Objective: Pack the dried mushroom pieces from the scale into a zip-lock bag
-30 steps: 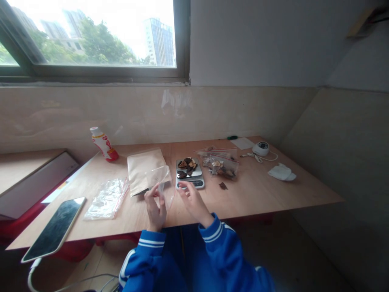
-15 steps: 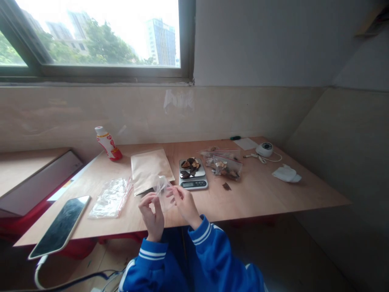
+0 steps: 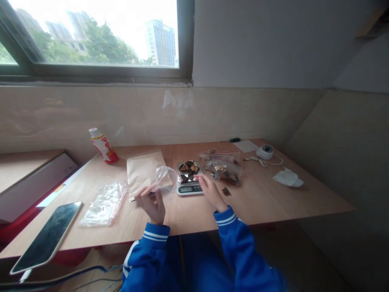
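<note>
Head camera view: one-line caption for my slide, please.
Left hand at a clear plastic bag by a kraft paper envelope, right hand over a digital scale holding dark dried slices.

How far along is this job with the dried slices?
Done: dried slices sit on the digital scale. In hand: the left hand pinches a clear plastic bag, and the right hand is by the scale. Remaining: more slices lie in the zip bag.
</note>
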Demonstrator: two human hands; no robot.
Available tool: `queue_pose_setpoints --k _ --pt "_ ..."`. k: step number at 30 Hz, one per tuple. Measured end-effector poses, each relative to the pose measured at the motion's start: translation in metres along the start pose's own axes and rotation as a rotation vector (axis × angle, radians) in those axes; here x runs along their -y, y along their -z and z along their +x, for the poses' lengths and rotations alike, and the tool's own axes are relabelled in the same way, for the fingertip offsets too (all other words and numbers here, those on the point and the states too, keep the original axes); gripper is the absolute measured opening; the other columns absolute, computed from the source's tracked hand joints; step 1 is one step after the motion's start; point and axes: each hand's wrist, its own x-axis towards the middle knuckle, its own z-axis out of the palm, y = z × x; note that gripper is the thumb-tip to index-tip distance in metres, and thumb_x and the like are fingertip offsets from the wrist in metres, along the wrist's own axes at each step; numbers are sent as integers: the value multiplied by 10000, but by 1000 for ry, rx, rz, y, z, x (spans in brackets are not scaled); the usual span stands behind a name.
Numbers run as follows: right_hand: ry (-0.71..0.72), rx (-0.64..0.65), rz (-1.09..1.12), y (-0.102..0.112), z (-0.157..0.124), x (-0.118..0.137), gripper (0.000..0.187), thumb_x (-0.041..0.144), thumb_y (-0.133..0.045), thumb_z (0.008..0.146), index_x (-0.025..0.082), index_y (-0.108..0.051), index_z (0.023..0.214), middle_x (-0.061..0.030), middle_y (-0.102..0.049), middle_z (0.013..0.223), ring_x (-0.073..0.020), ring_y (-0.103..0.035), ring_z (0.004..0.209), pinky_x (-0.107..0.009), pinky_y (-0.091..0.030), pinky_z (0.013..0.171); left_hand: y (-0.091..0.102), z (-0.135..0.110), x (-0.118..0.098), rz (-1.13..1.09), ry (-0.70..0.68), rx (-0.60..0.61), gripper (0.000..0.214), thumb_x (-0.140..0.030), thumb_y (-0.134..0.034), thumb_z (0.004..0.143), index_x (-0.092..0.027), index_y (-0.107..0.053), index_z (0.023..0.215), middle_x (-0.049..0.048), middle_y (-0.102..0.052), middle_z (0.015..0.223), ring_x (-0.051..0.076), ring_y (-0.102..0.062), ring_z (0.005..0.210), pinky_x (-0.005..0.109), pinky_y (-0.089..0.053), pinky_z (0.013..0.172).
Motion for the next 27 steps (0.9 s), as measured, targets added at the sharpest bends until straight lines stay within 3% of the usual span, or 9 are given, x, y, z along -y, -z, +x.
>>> queue_pose_setpoints --k 5,10,18,27 --pt "70 -69 -527 -3 48 -8 179 242 -494 863 198 -659 915 -96 -579 973 -245 -521 987 -381 -424 884 -20 -14 26 -7 -73 11 237 -350 -473 872 -174 -499 1029 86 -482 1014 220 -469 992 435 -368 902" --pt "46 -18 -822 -26 73 -7 122 260 -593 805 179 -644 881 -145 -546 1007 -298 -471 996 -421 -407 837 -21 -18 34 -71 33 -33 249 -395 -455 870 -191 -448 1011 82 -450 1034 211 -477 979 427 -378 907" --pt "17 -53 -872 -36 77 -13 89 223 -636 764 176 -650 838 -150 -561 986 -305 -463 974 -430 -375 835 -21 -15 28 -114 83 -20 239 -419 -422 892 -204 -448 990 74 -434 1020 202 -470 974 426 -366 918" --pt "-67 -82 -611 -27 78 -6 47 219 -642 766 213 -684 746 -75 -595 951 -271 -484 989 -435 -348 883 -21 -14 27 -82 55 -26 230 -392 -392 908 -184 -445 989 83 -438 1016 208 -467 982 436 -369 918"
